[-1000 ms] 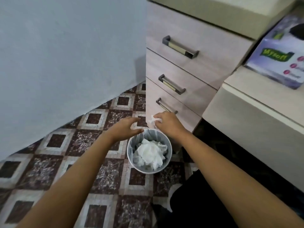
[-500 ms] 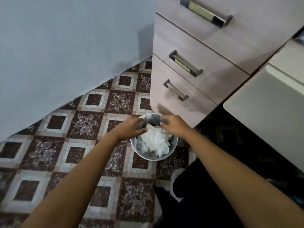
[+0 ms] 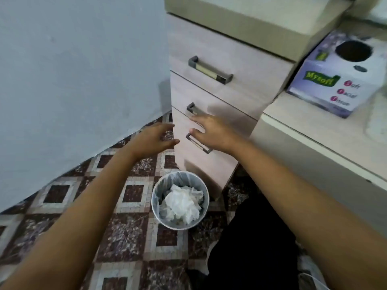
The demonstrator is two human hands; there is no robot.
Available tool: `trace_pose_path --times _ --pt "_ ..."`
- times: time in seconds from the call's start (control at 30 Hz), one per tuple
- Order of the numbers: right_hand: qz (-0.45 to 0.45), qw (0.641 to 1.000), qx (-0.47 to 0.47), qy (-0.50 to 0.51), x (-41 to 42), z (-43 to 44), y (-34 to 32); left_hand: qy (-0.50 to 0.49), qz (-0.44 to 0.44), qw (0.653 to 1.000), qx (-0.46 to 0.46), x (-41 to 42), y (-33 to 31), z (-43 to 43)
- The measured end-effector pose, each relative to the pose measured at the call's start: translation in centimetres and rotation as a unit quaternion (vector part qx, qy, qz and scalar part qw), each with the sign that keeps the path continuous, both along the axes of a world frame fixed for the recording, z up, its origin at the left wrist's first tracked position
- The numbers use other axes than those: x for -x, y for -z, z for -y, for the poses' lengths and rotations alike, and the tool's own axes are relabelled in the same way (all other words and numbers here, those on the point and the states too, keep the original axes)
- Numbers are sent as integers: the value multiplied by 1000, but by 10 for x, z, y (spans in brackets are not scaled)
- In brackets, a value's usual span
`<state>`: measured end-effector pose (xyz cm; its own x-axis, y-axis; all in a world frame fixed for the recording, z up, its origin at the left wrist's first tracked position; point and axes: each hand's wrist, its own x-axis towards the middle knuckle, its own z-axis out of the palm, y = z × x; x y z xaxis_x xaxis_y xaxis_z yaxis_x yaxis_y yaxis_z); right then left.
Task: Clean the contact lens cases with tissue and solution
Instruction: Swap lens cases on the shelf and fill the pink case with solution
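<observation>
Crumpled white tissue (image 3: pixel 181 206) fills the small round grey bin (image 3: pixel 154 203) at lower centre. Higher in the frame both hands are empty, fingers spread: left hand (image 3: pixel 152 141) by the corner of the pale wooden drawer unit (image 3: pixel 219 95), right hand (image 3: pixel 213 132) before its handles. A purple cardboard tissue box (image 3: pixel 335 80) sits upper right, nearer the right hand. No lens cases are in view.

Brightness: soft, flat indoor light, a bit dim tbh, nothing really blown out.
Shadows: right hand (image 3: pixel 211 130) dropped a fuzzy shadow on the drawer front (image 3: pixel 234 101); the wall (image 3: pixel 62 80) went darker right beside the drawers.
Blur: both hands were smeared, left hand (image 3: pixel 155 139) included; tissue box (image 3: pixel 335 80) print looked soft.
Brightest spot: crumpled tissue (image 3: pixel 182 204) in the bin (image 3: pixel 180 177), slightly washed out.
Distortion: classic wide-angle lean, with straight edges bowing near the borders.
Sharpest: the floor tiles (image 3: pixel 125 231), roughly.
</observation>
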<state>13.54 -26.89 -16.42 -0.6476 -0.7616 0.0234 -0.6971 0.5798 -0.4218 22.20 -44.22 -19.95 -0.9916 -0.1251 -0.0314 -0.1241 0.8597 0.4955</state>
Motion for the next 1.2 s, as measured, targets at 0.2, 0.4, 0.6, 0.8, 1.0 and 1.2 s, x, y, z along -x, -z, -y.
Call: trace_pose_path --times 0.2,0.4,0.6,0.8,1.0,1.2 --pt "-38 997 71 21 -3 -27 -64 30 -83 996 33 11 -69 -21" --pt "-120 986 98 63 -10 -78 -118 63 -156 985 42 22 -127 -61" --pt "-148 978 93 117 -17 -142 -147 118 -193 973 38 37 -164 -120" --pt "-179 966 92 165 -24 -213 -162 187 -230 955 25 52 -184 -191" --pt "-188 951 71 236 -27 -288 -160 255 -219 941 26 67 -188 -266" --pt "-173 935 40 306 -31 -356 -150 321 -201 925 15 82 -180 -339"
